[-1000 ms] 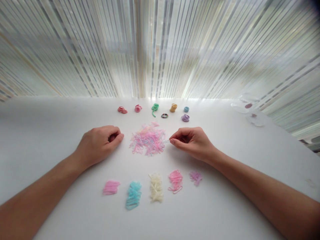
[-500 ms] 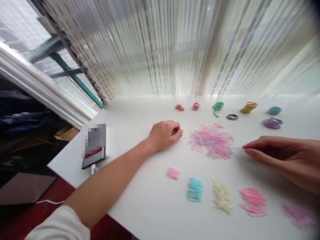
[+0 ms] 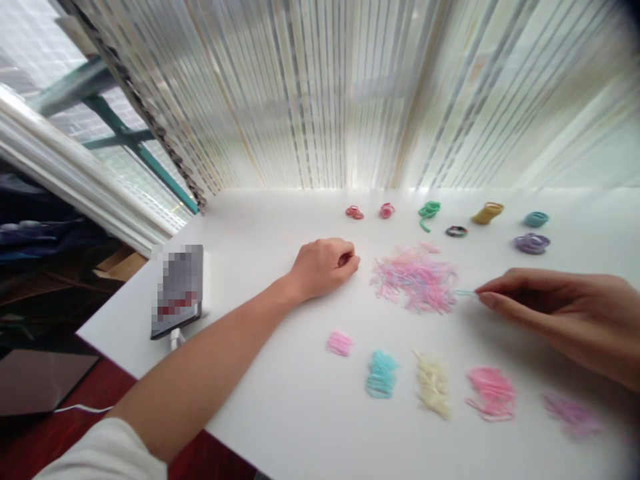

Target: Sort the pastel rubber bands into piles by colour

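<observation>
My right hand (image 3: 555, 317) pinches one end of a thin light-blue rubber band (image 3: 465, 293) between thumb and forefinger. The band's other end reaches the right edge of a loose pile of small pastel rubber bands (image 3: 417, 279), mostly pink. On the white table, left of the pile, rests my left hand (image 3: 325, 267), its fingers curled into a loose fist, with no thing visible in it. Nearer me lie separate heaps of bands: light pink (image 3: 341, 343), turquoise (image 3: 382, 375), cream (image 3: 433, 387), bright pink (image 3: 493, 393) and a blurred purple one (image 3: 574, 415).
Along the back stand red (image 3: 355, 213), pink (image 3: 387, 211), green (image 3: 429, 213), mustard (image 3: 487, 213), teal (image 3: 537, 219) and purple (image 3: 533, 243) bundles, with a dark multicoloured ring (image 3: 457, 231). A propped device (image 3: 180, 293) with a white cable is at left; a striped curtain (image 3: 325, 93) hangs behind.
The whole view has shifted slightly, so things sit a little further left. My right hand still pinches the light-blue band at the pile's edge. The left fist keeps its place on the table.
</observation>
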`<state>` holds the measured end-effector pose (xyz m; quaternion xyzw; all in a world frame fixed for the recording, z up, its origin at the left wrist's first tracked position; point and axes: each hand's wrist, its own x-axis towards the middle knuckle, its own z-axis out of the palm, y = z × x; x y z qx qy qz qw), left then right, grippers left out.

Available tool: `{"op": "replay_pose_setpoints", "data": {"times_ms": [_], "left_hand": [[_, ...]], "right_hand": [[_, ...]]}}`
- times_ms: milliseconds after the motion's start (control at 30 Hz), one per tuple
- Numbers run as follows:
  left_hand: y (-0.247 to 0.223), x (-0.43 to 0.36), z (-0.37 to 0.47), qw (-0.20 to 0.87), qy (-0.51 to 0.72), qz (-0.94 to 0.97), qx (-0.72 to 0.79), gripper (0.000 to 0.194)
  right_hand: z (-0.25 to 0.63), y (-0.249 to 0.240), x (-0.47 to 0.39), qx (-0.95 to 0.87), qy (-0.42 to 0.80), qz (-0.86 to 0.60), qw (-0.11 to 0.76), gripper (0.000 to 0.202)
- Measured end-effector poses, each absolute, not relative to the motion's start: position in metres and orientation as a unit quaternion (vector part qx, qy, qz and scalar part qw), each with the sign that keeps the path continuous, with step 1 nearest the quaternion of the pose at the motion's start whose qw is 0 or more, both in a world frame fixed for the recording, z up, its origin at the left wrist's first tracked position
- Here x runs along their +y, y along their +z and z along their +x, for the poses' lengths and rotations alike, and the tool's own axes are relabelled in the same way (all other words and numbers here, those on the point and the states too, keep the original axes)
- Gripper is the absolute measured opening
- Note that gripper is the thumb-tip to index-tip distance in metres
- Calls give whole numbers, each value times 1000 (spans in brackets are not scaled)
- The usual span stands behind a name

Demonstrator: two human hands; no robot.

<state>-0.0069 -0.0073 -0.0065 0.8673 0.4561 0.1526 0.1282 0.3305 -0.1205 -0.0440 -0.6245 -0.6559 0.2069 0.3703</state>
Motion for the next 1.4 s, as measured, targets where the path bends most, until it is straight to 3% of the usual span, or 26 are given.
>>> {"op": "replay_pose_setpoints", "data": {"times_ms": [33,333,833,1400], "left_hand": [[-6,-7,-7,124,152,868,457,28],[-2,3,-7,89,120,864,481,33],[-1,8,-8,75,86,862,494,40],[0,6,-6,58,97,865,489,34]], "right_hand": [[328,-40,-121,-661,250,-619,342,45],[308,-25,-117,-612,345,-564,433,22],[316,4,-130,-629,262,-583,442,14],[327,-3,-238,-581,227,-675,394,18]]}}
